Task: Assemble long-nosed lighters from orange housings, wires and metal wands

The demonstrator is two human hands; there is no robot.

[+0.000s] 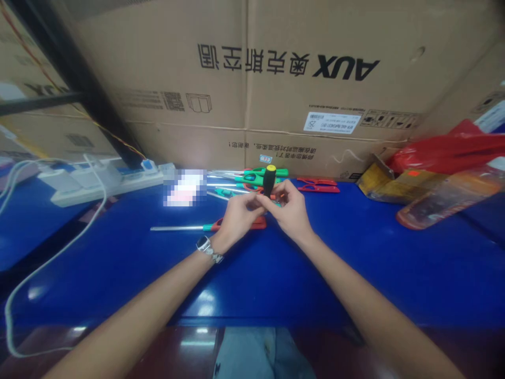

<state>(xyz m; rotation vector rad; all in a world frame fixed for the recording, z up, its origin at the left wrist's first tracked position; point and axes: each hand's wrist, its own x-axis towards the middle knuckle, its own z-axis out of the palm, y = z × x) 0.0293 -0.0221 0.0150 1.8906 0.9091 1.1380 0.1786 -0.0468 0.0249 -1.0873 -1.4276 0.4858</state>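
My right hand (290, 210) is closed round a screwdriver with a black handle and a yellow cap (269, 179), held upright above the blue table (355, 252). My left hand (236, 217), with a watch on its wrist, pinches something small at the base of that handle; what the fingers hold there is hidden. Under my left hand lies a long lighter with a red grip and a metal tube (181, 228). Behind my hands lie several green and red long lighters (252, 176) in a heap.
A big AUX cardboard box (252, 79) walls off the back of the table. Red lighter grips (317, 185) lie to the right, then torn packaging and a red bag (442, 158). A white power strip (98, 181) with a cable sits at the left.
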